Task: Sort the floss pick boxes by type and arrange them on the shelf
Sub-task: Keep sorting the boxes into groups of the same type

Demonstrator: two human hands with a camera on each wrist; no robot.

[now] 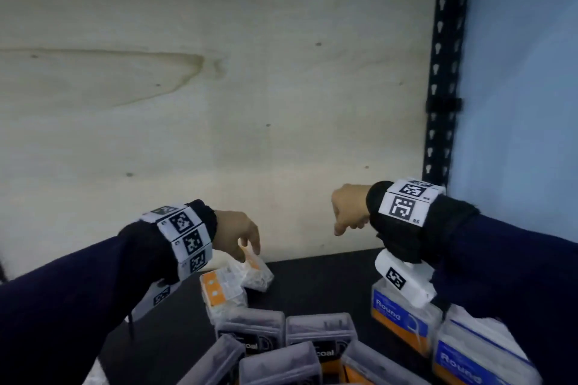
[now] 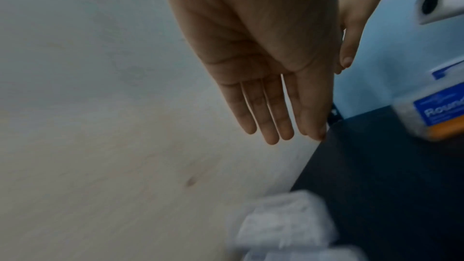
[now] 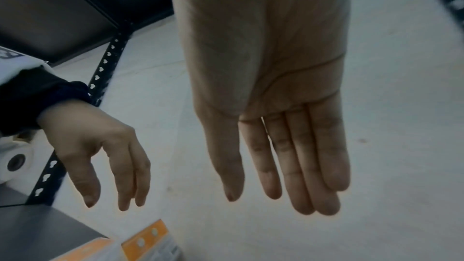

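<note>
Floss pick boxes lie on the dark shelf (image 1: 316, 278). Two clear boxes with orange labels (image 1: 223, 289) (image 1: 256, 273) sit at the back left; one of them shows in the right wrist view as an orange-labelled box (image 3: 148, 243). Grey charcoal boxes (image 1: 250, 334) crowd the front. Blue-and-orange "Round" boxes (image 1: 403, 325) (image 2: 442, 110) stand at the right. My left hand (image 1: 247, 244) (image 2: 273, 122) (image 3: 110, 192) hovers just above the orange-labelled boxes, fingers straight, holding nothing. My right hand (image 1: 339, 222) (image 3: 283, 186) hangs empty above the shelf's middle, fingers straight.
A pale plywood back panel (image 1: 219, 103) closes the shelf behind. A black perforated upright (image 1: 441, 72) stands at the right, with a blue wall (image 1: 516, 72) beyond it. Bare dark shelf lies between the orange-labelled and "Round" boxes.
</note>
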